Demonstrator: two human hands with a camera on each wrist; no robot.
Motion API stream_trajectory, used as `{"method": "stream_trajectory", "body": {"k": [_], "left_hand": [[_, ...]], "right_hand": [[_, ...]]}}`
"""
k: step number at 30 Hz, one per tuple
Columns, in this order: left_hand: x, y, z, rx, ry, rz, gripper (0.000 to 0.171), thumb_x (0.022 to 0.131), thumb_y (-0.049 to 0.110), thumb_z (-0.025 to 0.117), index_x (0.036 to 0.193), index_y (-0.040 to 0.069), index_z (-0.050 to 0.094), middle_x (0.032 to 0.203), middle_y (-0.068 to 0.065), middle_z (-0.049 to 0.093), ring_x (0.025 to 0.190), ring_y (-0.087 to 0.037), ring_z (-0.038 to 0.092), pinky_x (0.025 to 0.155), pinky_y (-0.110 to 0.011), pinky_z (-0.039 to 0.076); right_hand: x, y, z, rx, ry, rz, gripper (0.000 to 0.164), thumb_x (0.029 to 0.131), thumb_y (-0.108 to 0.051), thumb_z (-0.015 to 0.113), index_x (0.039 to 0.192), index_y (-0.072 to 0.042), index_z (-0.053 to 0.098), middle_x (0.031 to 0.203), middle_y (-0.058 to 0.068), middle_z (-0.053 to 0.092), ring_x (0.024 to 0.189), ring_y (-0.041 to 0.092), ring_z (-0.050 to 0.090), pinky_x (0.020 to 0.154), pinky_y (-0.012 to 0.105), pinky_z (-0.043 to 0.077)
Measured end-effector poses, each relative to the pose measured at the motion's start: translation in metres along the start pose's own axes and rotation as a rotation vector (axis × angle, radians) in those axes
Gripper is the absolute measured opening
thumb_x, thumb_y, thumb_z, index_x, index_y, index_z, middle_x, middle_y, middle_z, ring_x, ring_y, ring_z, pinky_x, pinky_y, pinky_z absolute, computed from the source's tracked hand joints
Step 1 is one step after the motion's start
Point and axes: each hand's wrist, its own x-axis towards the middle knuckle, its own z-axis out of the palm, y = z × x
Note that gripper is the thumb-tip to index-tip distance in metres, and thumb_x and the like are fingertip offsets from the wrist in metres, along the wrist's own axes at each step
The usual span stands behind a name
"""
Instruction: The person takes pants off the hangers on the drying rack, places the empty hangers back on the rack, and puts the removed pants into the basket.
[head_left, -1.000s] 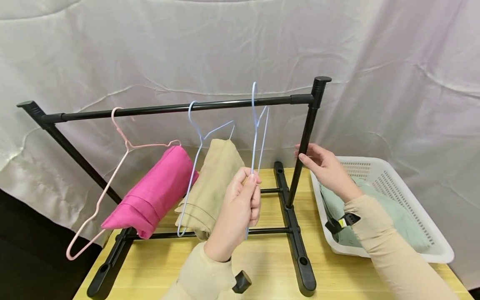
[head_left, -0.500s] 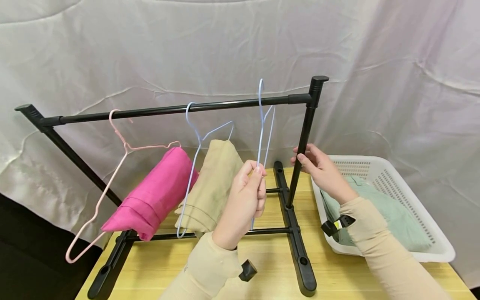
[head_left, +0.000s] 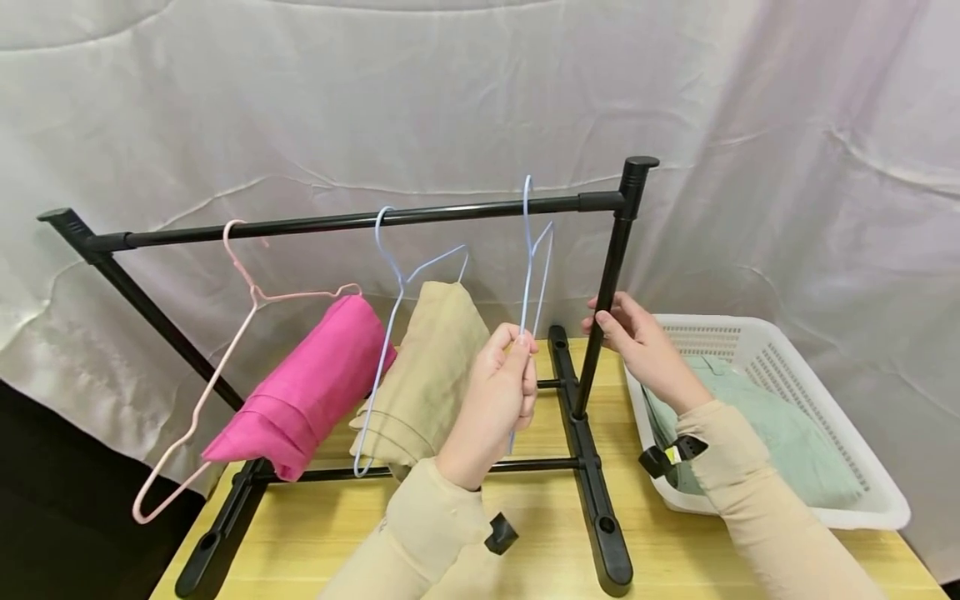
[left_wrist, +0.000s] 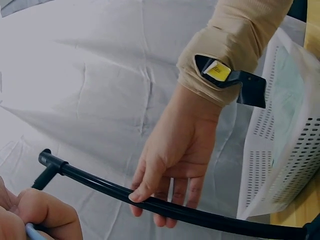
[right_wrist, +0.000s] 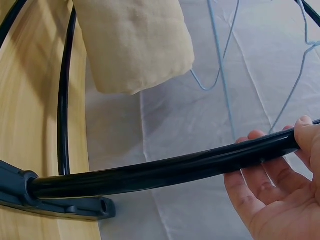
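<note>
Blue hanger (head_left: pixel 528 279) is pinched between thumb and curled fingers of the left hand (head_left: pixel 495 392), its hook raised above the top rail (head_left: pixel 465 213) near the rail's right end. An upright post (head_left: pixel 609 267) is held loosely between the thumb and fingers of the right hand (head_left: pixel 645 346), beside a white basket (head_left: pixel 862 518) on the bench (head_left: pixel 555 542). Magenta cloth (head_left: pixel 300 392) and tan cloth (head_left: pixel 435 358) are hung to the left.
</note>
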Motion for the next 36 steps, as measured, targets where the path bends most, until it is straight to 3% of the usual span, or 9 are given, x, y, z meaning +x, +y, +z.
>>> {"method": "stream_trajectory", "body": {"k": [13,18,25,31,36], "left_hand": [[0.001,-0.014,0.006,-0.018,0.039,-0.019,0.021,0.111,0.027,0.035,0.102,0.01,0.042,0.056,0.004,0.031,0.039,-0.008,0.022,0.037,-0.021,0.016],[-0.001,-0.017,0.009,-0.044,0.038,-0.025,0.021,0.111,0.027,0.034,0.105,0.009,0.041,0.057,0.004,0.031,0.04,-0.008,0.022,0.038,-0.021,0.017],[-0.002,-0.022,0.011,-0.071,0.022,-0.035,0.019,0.111,0.03,0.035,0.107,0.012,0.04,0.057,0.004,0.027,0.042,-0.009,0.021,0.038,-0.021,0.019],[-0.003,-0.024,0.011,-0.06,0.041,-0.039,0.012,0.11,0.029,0.037,0.11,0.017,0.04,0.059,0.002,0.03,0.044,-0.011,0.026,0.041,-0.021,0.025],[-0.006,-0.024,0.01,0.002,0.057,0.006,0.013,0.109,0.027,0.042,0.115,0.016,0.04,0.059,-0.002,0.038,0.045,-0.014,0.036,0.043,-0.022,0.038]], "right_hand": [[-0.001,0.001,0.003,0.003,0.017,0.001,0.04,0.108,-0.036,0.043,0.134,-0.007,0.048,0.121,0.021,0.065,0.116,0.03,0.065,0.099,0.031,0.054],[-0.001,0.001,0.003,-0.015,0.014,0.006,0.04,0.108,-0.038,0.042,0.135,-0.008,0.047,0.121,0.016,0.066,0.114,0.023,0.066,0.101,0.034,0.053],[-0.002,0.001,0.004,-0.014,0.02,-0.003,0.04,0.108,-0.038,0.04,0.135,-0.009,0.047,0.122,0.021,0.064,0.117,0.033,0.064,0.101,0.035,0.053],[-0.002,0.0,0.006,-0.026,0.037,-0.022,0.04,0.108,-0.037,0.04,0.135,-0.008,0.047,0.121,0.023,0.065,0.116,0.034,0.064,0.1,0.035,0.054],[-0.002,0.002,0.006,-0.041,0.045,-0.028,0.039,0.109,-0.036,0.04,0.135,-0.008,0.047,0.119,0.02,0.066,0.115,0.033,0.065,0.1,0.035,0.054]]}}
